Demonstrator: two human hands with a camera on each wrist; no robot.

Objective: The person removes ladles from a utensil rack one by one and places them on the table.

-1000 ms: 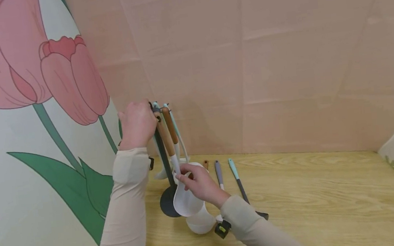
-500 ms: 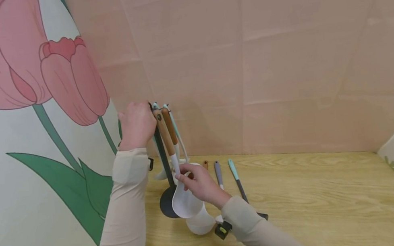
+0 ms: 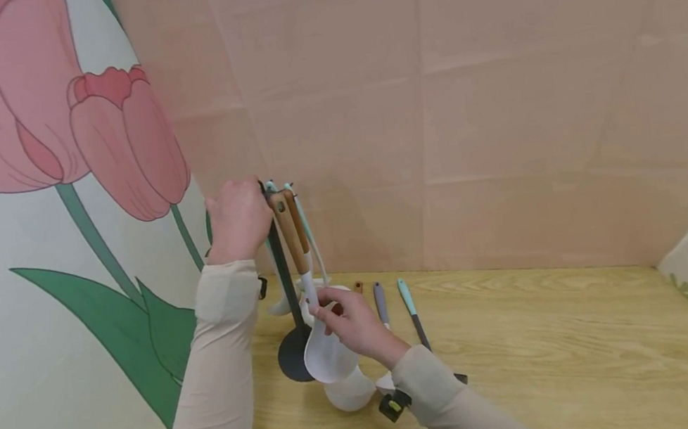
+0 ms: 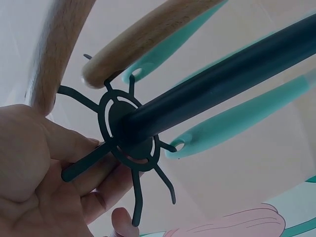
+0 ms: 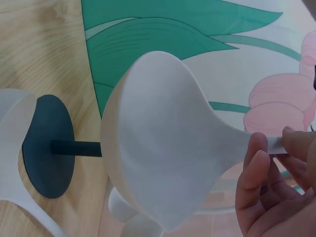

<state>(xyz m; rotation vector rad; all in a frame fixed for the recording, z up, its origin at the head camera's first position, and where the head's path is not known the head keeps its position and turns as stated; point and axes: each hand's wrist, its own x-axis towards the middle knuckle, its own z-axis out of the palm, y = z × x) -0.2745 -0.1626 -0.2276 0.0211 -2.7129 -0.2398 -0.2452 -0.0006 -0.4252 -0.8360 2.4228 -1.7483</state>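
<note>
My left hand (image 3: 238,219) grips the top of a dark utensil stand (image 4: 212,84), its fingers among the hooks of the ring (image 4: 104,121). Below, my right hand (image 3: 353,323) pinches the neck of a white ladle (image 5: 168,133) with a wooden handle (image 3: 290,235). The ladle hangs bowl down in front of the stand's post, and its handle's holed end is close to the hooks. A second wooden handle (image 4: 143,39) and mint handles (image 4: 242,116) hang from other hooks. The round dark base (image 5: 49,148) stands on the table.
Another white ladle (image 3: 350,391) shows low beside the stand. To the right lie a grey-purple-handled utensil (image 3: 381,302) and a mint-handled one with a dark shaft (image 3: 412,306) on the wood-grain table (image 3: 574,337). A tulip-printed wall (image 3: 74,309) rises close on the left.
The ladle's handle end has turned and shifted slightly right, out from the hooks, so its hole shows more plainly; its bowl sits slightly lower. My left hand stays on the stand's top.
</note>
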